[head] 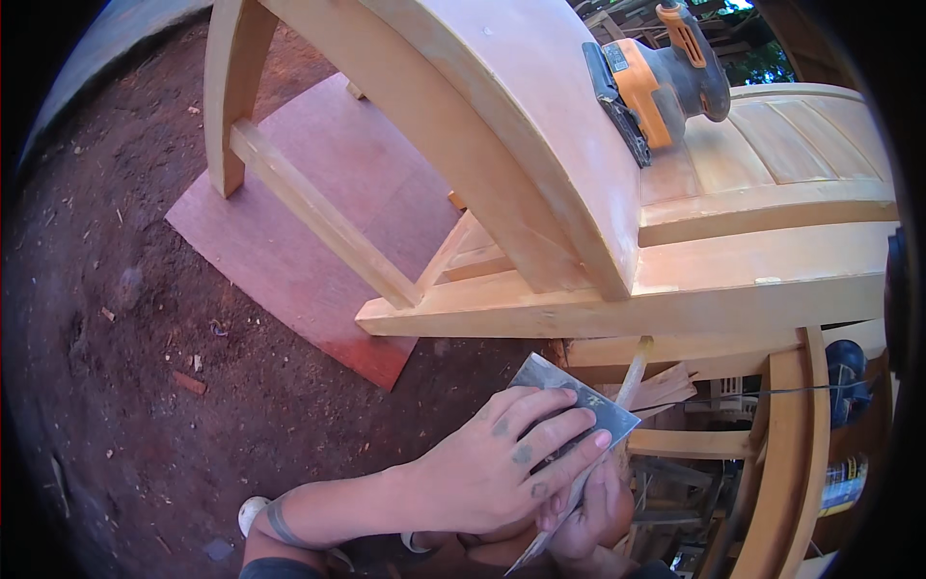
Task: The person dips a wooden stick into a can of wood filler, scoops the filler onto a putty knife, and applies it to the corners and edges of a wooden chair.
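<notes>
The fingers of my left hand (499, 456) lie spread over a thin dark grey sheet (608, 420), pressing on its upper face. It looks like sandpaper, though its material is not certain. Below it, my right hand (593, 506) grips a thin pale grey sheet (553, 525) seen nearly edge-on. Whether the two are parts of one folded sheet cannot be told. Just beyond my hands a pale wooden chair (600, 311) lies tipped over, its curved rails and legs showing. An orange and black electric sander (644, 94) rests against its broad panel.
Under the chair's legs is a reddish plywood board (318, 210) on bare earth (130, 347) strewn with chips. A second wooden frame (785, 449) stands at the right, crossed by a black cord (731, 395). Behind it are a dark blue tool (846, 380) and a labelled can (843, 485).
</notes>
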Available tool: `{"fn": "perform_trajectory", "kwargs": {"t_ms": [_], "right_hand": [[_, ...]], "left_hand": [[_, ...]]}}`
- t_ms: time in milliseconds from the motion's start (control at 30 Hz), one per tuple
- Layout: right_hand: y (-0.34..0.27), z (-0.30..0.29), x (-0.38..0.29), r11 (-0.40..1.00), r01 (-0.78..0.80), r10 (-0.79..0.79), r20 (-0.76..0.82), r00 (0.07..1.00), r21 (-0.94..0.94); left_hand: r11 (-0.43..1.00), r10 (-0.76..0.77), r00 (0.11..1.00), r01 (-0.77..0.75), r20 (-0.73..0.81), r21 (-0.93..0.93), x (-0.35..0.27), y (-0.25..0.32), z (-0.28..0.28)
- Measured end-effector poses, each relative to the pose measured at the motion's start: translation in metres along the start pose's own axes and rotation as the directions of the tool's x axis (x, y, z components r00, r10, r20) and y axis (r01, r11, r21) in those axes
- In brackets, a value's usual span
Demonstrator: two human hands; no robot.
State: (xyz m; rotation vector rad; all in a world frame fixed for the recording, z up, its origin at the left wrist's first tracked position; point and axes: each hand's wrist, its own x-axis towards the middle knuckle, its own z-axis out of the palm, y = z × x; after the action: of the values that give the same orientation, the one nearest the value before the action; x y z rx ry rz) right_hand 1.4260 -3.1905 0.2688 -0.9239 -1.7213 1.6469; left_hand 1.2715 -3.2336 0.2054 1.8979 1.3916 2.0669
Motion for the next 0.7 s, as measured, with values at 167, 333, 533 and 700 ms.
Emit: {"fn": "perform_trajectory", "kwargs": {"t_ms": [167,333,533,700], "right_hand": [[-0.005,-0.002,-0.006,0.989,-0.143,0.141,-0.052,0.989,-0.038],[0.014,-0.035,-0.005,0.980,-0.125,0.133,0.042,0.990,-0.158],[0.014,-0.042,-0.001,0.981,-0.159,0.144,-0.137,0.980,-0.114],[0.017,-0.040,0.006,0.973,-0.204,0.192,-0.111,0.975,-0.110]], "left_hand": [[0.978,0.100,0.995,-0.102,0.025,0.181,-0.011,-0.010,0.045],[0.971,0.106,0.990,-0.083,-0.094,0.224,-0.026,-0.028,0.077],[0.954,-0.266,0.962,0.254,0.062,0.160,-0.042,-0.053,0.084],[0.998,0.056,0.991,-0.052,-0.120,0.036,-0.019,-0.012,0.072]]}}
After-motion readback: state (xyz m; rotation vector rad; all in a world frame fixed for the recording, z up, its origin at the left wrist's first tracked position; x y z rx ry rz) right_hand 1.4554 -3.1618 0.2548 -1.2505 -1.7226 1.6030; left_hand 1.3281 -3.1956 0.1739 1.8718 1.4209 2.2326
